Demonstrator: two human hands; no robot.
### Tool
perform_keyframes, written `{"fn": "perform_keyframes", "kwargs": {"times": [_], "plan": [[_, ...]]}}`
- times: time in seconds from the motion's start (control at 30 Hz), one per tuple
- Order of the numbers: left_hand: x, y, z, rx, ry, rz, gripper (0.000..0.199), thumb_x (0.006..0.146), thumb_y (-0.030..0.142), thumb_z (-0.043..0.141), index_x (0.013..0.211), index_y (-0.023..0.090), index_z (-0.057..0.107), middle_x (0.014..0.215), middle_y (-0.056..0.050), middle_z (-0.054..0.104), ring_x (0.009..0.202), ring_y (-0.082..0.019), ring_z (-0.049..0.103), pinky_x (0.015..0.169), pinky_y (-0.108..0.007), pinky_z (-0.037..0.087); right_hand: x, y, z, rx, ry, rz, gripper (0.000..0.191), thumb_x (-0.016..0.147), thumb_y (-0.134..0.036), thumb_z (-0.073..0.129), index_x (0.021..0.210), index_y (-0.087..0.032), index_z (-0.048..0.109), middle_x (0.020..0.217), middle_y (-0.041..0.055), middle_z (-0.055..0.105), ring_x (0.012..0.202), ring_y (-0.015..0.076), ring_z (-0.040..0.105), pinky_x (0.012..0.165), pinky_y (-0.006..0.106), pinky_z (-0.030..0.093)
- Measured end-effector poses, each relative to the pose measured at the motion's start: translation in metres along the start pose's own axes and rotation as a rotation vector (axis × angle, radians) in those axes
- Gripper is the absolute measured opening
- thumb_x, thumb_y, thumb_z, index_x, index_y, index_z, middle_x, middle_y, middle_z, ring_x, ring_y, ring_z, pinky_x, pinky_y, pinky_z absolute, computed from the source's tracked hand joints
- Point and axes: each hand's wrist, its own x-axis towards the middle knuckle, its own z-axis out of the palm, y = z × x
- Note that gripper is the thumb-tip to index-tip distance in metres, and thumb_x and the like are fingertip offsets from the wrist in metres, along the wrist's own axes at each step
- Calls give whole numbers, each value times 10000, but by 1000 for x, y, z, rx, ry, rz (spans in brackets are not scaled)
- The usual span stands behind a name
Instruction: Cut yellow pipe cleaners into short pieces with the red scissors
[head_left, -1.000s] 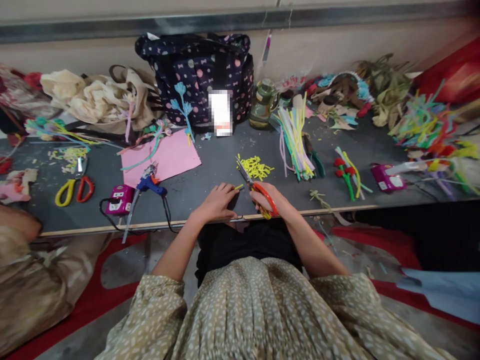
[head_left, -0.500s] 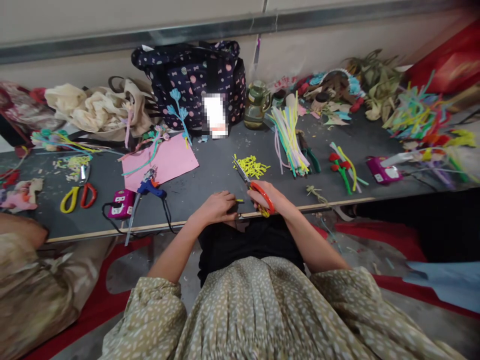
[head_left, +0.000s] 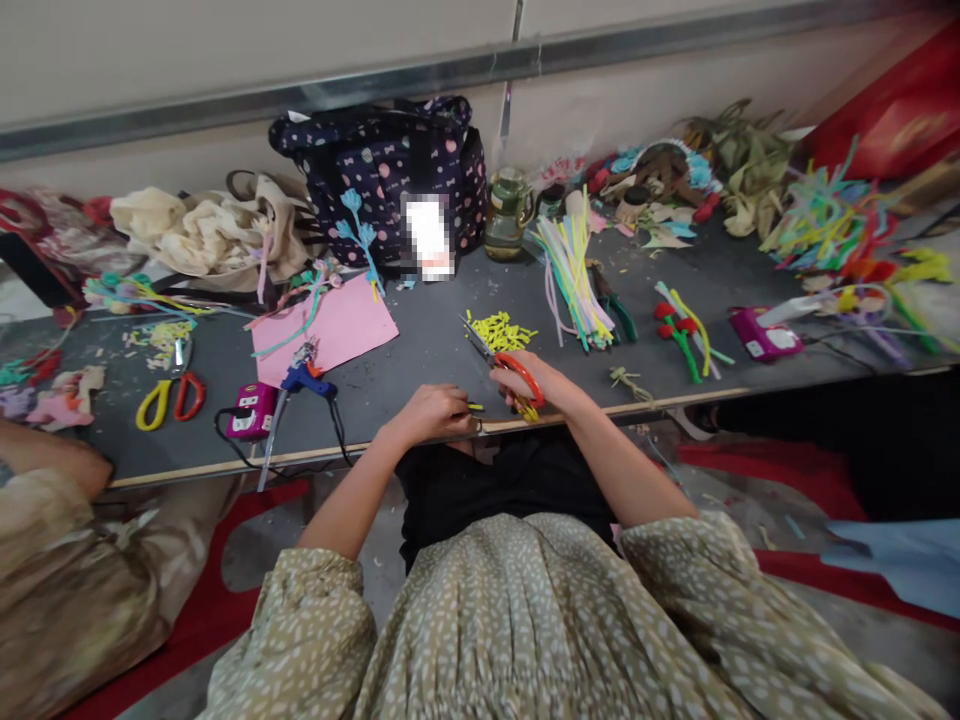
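The only view looks from the wearer's head, forward and steeply down. The shirt (head_left: pixel 487 620) is nearest, the left hand (head_left: pixel 435 412) and right hand (head_left: pixel 531 382) mid-frame, the table (head_left: pixel 420 345) beyond, the wall (head_left: pixel 225 50) farthest.

Blue-handled glue gun (head_left: pixel 307 374) is showing smooth plastic; magenta box (head_left: pixel 253 411) is gleaming like glossy plastic. Polka-dot bag (head_left: pixel 375 180) is showing soft cloth. Green jar (head_left: pixel 507 215) is looking glassy and shiny. Tabletop (head_left: pixel 390 365) is appearing dark and matt.
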Motion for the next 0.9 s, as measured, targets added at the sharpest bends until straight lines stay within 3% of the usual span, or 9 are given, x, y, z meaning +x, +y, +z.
{"fn": "perform_keyframes", "kwargs": {"times": [0.17, 0.27, 0.37, 0.43, 0.53, 0.6, 0.73, 0.9], "plan": [[2, -21, -9, -210, 26, -124, 218, 856, 337, 546, 904, 211, 717, 875, -43, 672, 794, -162, 619, 675, -259, 412, 6, 7, 3, -8, 6, 45, 189, 836, -296, 557, 694, -192, 487, 463, -30, 557, 398, 107, 562, 359, 151, 406], [8, -43, -5, -435, 179, -231, 234, 859, 283, 502, 960, 191, 692, 906, -44, 667, 801, -155, 620, 718, -271, 453, 9, 12, 4, -13, 4, 27, 173, 835, -297, 547, 707, -190, 503, 482, -20, 577, 410, 124, 586, 361, 165, 425], [22, -60, 5, -768, 300, -361, 214, 833, 248, 486, 939, 155, 646, 816, -43, 660, 661, -135, 610, 647, -277, 484, 10, 16, 4, 15, 9, 30, 112, 817, -263, 544, 743, -188, 509, 510, -19, 593, 429, 139, 611, 372, 177, 445], [36, -66, 10, -963, 398, -422, 181, 817, 260, 507, 913, 150, 615, 794, -46, 662, 669, -146, 627, 625, -284, 502, 10, 19, 4, 56, 3, 45, 70, 800, -232, 535, 756, -188, 505, 538, -13, 609, 452, 150, 631, 384, 188, 460], [58, -72, 13, -1169, 577, -438, 185, 766, 290, 610, 886, 160, 557, 888, -58, 675, 694, -144, 643, 583, -265, 508, 9, 21, 4, 143, 21, 33, 27, 767, -190, 528, 786, -187, 510, 623, 0, 642, 540, 162, 678, 443, 191, 497], [70, -77, 13, -1272, 638, -425, 280, 729, 306, 675, 922, 168, 528, 897, -56, 687, 668, -133, 638, 550, -242, 492, 9, 23, 2, 193, 71, 25, 106, 745, -176, 538, 849, -191, 521, 694, 4, 662, 626, 165, 705, 492, 183, 515], [76, -85, 15, -1393, 656, -441, 487, 676, 342, 761, 1060, 169, 517, 823, -53, 708, 633, -127, 633, 525, -219, 464, 2, 24, -3, 188, 102, 33, 178, 756, -194, 526, 933, -210, 521, 718, -9, 665, 624, 147, 692, 475, 164, 494], [67, -84, 16, -1426, 599, -483, 403, 660, 367, 786, 932, 136, 599, 791, -71, 714, 631, -128, 646, 570, -237, 490, -9, 23, -5, 26, -18, 65, 83, 806, -237, 495, 877, -203, 520, 603, -31, 623, 439, 95, 583, 390, 142, 410]]}}
